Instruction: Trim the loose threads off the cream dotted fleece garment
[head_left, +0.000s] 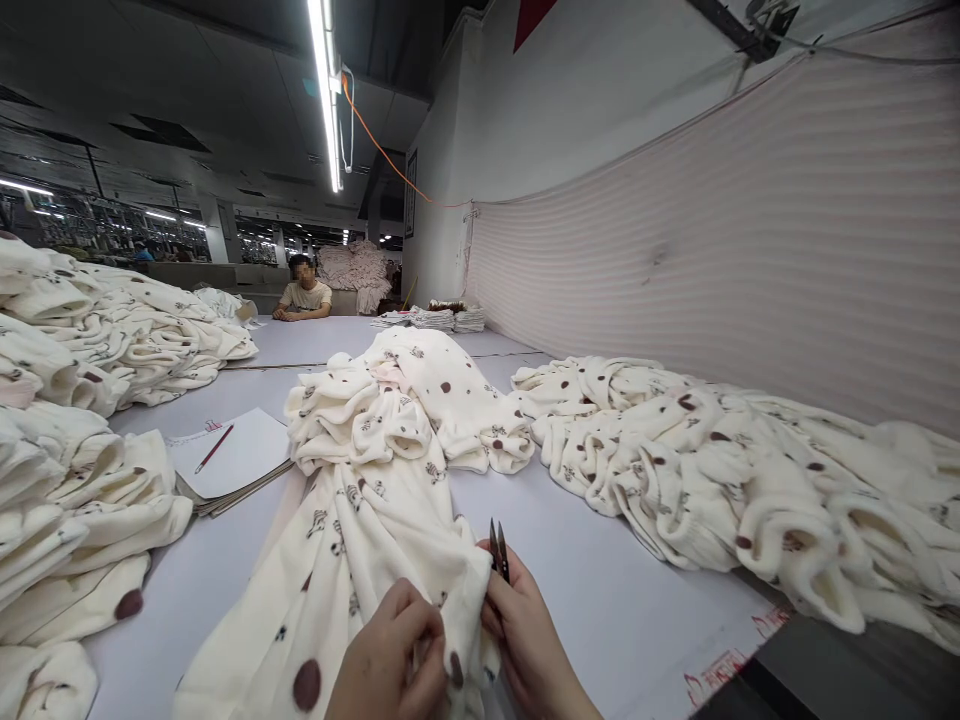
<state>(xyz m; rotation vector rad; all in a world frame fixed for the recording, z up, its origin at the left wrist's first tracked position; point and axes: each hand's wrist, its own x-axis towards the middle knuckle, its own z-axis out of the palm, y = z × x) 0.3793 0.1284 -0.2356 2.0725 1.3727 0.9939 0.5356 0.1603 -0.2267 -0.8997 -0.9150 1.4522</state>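
A cream fleece garment (375, 530) with brown spots and small dark prints lies spread toward me, its upper part bunched on the table. My left hand (394, 650) is closed in a pinch on its near part. Held in my right hand (525, 630) are small dark scissors (499, 552), blades pointing up and slightly apart. The fingers of that hand also touch the fabric's right edge. Some of my left fingertips are hidden in the folds.
Piles of similar garments stand left (135, 330) and right (675, 460) on the pale table (585, 570). A paper stack (255, 450) bears a red pencil (214, 449). A person (304, 292) sits at the far edge, near folded stacks (442, 318).
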